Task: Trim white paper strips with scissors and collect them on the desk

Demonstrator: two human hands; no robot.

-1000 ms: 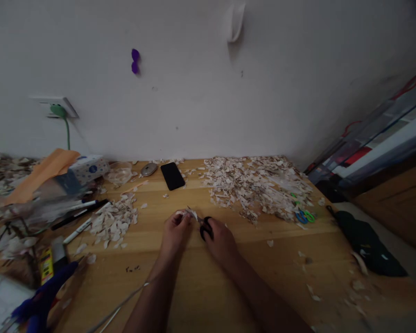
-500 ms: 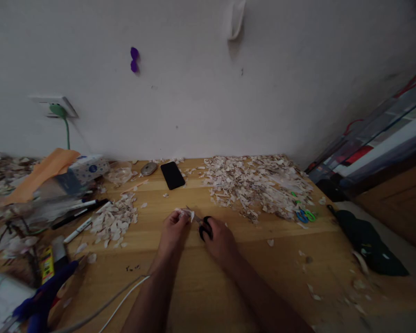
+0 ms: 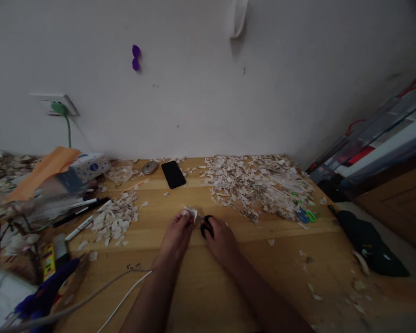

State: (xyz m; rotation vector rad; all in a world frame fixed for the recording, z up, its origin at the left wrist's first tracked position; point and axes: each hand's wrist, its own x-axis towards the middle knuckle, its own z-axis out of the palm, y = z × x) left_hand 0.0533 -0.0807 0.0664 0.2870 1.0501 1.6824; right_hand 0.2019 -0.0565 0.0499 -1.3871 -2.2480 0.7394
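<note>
My left hand (image 3: 176, 233) pinches a small pale shell-like piece (image 3: 190, 212) above the wooden table (image 3: 201, 286). My right hand (image 3: 222, 238) grips black-handled scissors (image 3: 206, 226), whose blades point left into the piece. Both hands meet at the table's middle. To the left lies a small heap of pale cut pieces (image 3: 114, 218). A much larger heap of pale scraps (image 3: 256, 185) spreads across the far right of the table.
A black phone (image 3: 173, 174) and a grey oval object (image 3: 149, 167) lie near the wall. Pens, a tissue box (image 3: 89, 167) and an orange sheet crowd the left. Small blue-green scissors (image 3: 305, 215) lie right. A white cable (image 3: 125, 296) crosses the front. A black bag (image 3: 364, 243) lies off the right edge.
My hands stayed almost in place, the scissors working at the piece. The white cable has slid further into view along the front left.
</note>
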